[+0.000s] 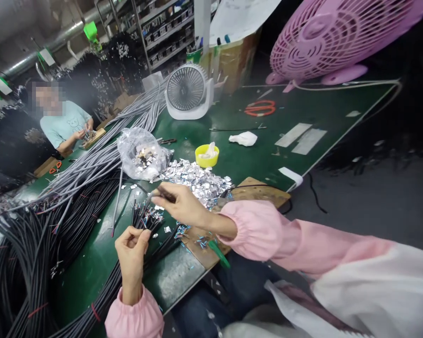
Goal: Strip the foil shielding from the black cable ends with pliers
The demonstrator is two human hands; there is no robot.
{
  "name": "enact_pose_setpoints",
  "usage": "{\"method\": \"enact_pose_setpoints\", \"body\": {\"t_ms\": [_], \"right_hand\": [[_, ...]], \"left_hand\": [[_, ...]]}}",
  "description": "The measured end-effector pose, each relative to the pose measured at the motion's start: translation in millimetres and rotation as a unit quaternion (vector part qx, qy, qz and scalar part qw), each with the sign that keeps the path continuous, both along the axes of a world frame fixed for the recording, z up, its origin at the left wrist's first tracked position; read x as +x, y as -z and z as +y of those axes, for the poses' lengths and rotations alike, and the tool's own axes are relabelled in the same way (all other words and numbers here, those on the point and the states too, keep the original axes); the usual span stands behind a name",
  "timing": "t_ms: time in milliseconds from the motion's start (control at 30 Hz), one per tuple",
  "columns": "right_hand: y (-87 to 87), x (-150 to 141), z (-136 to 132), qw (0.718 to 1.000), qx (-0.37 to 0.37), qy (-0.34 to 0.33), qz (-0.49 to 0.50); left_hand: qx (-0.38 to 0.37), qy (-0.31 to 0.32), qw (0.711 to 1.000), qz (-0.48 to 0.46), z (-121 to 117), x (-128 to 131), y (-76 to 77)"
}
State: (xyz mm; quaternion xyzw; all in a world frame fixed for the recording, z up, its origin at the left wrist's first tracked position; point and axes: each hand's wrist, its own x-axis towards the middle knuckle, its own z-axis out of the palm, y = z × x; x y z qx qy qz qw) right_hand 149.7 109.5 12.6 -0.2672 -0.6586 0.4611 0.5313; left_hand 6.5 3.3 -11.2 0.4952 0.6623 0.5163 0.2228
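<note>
My left hand [131, 249] is closed in a pinch beside the stripped ends of a bundle of black cables [107, 293]. What lies between its thumb and finger is too small to make out. Above and to the right, my right hand [185, 205] wraps round a dark brown, narrow tool [167, 191], whose kind is hidden by the fingers. Coloured wire ends [146, 217] fan out between the two hands. Just behind my right hand spreads a heap of silvery foil scraps [197, 180]. Blue wire snippets [185, 231] are scattered below its wrist.
A clear plastic bag [137, 155] of scraps, a yellow dish [207, 162] and a small white fan [186, 91] stand behind. Grey cables [91, 173] run along the left. A wooden board [261, 191] lies under my right forearm. A co-worker [65, 122] sits across the table.
</note>
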Motion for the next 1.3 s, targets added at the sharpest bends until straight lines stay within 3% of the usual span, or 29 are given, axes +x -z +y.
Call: {"method": "enact_pose_setpoints", "body": {"t_ms": [100, 200, 333, 500, 633, 833, 1000, 1200, 1300], "right_hand": [[2.8, -1, -10, 0.99, 0.125, -0.022, -0.066], [4.6, -2, -15, 0.977, 0.184, -0.05, -0.096], [5.6, -1, -13, 0.967, 0.201, -0.075, -0.135], [5.5, -1, -11, 0.96, 0.205, -0.102, -0.158], [1.4, -1, -12, 0.97, 0.138, -0.096, -0.177], [-7.8, 2, -12, 0.965, -0.076, -0.127, -0.217], [-5.4, 2, -17, 0.973, -0.063, -0.139, -0.173], [5.6, -3, -18, 0.932, -0.192, -0.282, -0.119], [7.7, -4, -17, 0.911, -0.237, -0.321, -0.106]], "left_hand": [[0.022, -0.033, 0.999, 0.035, 0, 2, -1.3], [0.04, -0.068, 0.993, 0.082, 0, 9, -5.3], [0.06, -0.109, 0.968, 0.218, 0, 16, -10.7], [0.086, -0.109, 0.933, 0.333, 0, 16, -10.6], [0.078, -0.087, 0.928, 0.355, -1, 15, -8.7], [0.05, -0.006, 0.966, 0.254, -3, 11, -5.4], [-0.016, 0.038, 0.989, 0.142, -2, 4, -1.3], [-0.035, -0.005, 0.995, 0.094, -6, 4, -9.8], [-0.026, -0.007, 0.994, 0.105, -8, 7, -15.3]]}}
